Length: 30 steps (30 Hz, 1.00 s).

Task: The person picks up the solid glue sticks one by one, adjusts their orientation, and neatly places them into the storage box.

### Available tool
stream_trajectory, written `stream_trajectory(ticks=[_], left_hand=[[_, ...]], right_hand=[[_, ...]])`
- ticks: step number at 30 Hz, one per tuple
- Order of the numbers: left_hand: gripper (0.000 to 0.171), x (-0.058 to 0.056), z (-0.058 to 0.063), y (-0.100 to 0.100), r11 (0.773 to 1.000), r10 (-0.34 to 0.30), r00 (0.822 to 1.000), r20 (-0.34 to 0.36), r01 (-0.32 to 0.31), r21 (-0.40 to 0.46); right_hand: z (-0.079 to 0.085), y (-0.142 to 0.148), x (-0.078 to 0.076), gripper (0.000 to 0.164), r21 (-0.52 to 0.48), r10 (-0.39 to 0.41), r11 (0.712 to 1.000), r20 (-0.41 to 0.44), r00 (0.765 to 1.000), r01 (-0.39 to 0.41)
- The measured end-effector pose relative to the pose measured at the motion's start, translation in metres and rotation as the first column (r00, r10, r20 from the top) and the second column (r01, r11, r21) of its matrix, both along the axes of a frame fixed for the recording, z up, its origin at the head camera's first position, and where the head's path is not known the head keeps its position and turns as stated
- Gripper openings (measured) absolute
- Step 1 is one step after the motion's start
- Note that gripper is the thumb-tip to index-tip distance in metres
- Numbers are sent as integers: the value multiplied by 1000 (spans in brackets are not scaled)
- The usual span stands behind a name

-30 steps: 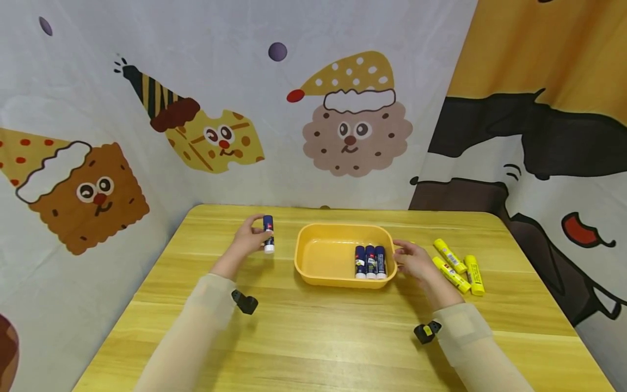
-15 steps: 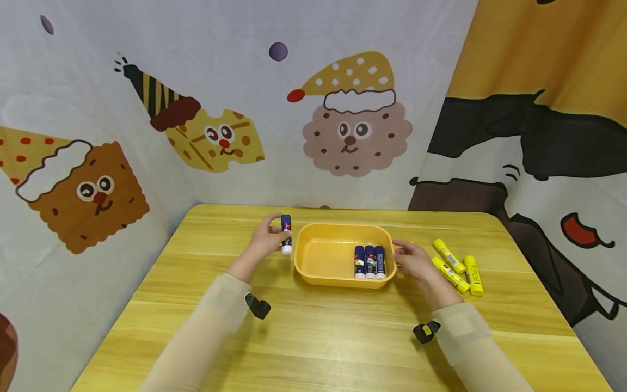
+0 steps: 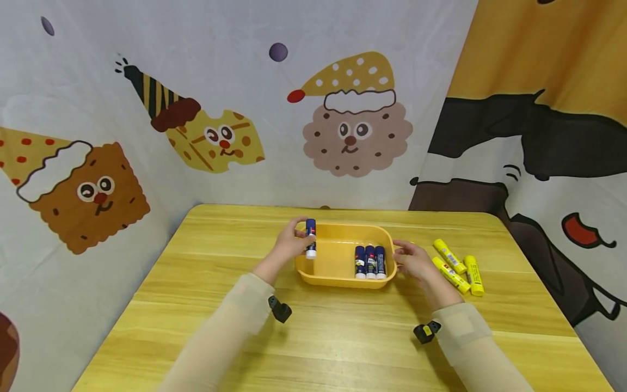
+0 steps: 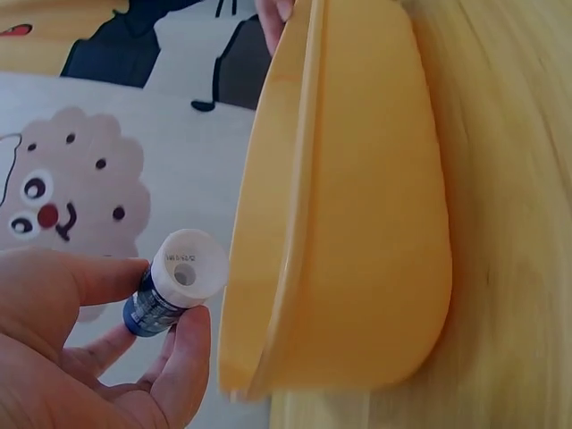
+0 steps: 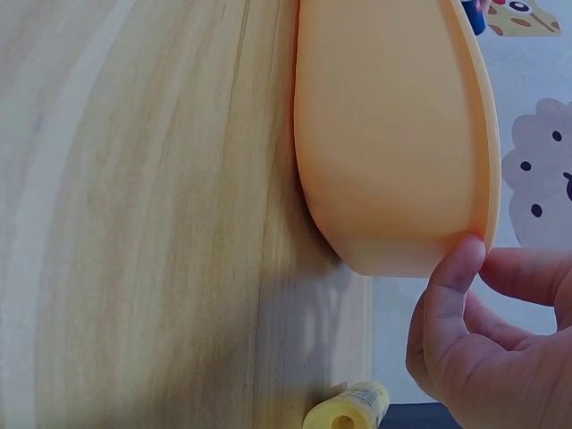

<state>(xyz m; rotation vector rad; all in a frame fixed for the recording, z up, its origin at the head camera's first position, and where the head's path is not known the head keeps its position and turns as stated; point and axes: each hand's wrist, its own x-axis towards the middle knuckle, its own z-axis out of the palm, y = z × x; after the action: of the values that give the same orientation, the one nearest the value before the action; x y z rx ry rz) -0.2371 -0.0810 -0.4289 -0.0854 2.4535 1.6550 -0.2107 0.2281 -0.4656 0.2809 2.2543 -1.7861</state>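
My left hand (image 3: 290, 243) pinches a glue stick (image 3: 311, 238) with a dark blue body and a white end, held upright over the left end of a yellow plastic basket (image 3: 325, 282). In the left wrist view the white end of this glue stick (image 4: 189, 268) faces the camera, thumb and fingers around its sides. Three blue glue sticks (image 3: 370, 262) lie side by side in the right part of the basket. My right hand (image 3: 416, 260) grips the basket's right rim; the right wrist view shows thumb and forefinger pinching that rim (image 5: 478, 228).
Several yellow glue sticks (image 3: 450, 275) lie on the wooden table (image 3: 333, 332) to the right of my right hand. Behind the table's far edge hangs a curtain (image 3: 220, 32) with cartoon prints.
My left hand has carried the blue glue stick rightward, from beside the basket to above its left end. The right hand and the basket have stayed in place.
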Motion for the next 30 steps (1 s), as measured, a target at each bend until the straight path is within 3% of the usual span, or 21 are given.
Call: stream_trajectory(ticks=[8,18,30], left_hand=[[55,6,-11,26,998,-67,998,-14,67,8],[55,5,-21,52,977,-84,996,19,86,-194],[56,5,-32,76,963,-104,993,51,114,-244]], right_hand=[[0,-1,-1,50,5,-4,1000,9,1000,4],[-1,0,-2,49,-6,-13,1000,15,1000,13],[-1,0,-1,49,1,-13,1000,14,1000,13]])
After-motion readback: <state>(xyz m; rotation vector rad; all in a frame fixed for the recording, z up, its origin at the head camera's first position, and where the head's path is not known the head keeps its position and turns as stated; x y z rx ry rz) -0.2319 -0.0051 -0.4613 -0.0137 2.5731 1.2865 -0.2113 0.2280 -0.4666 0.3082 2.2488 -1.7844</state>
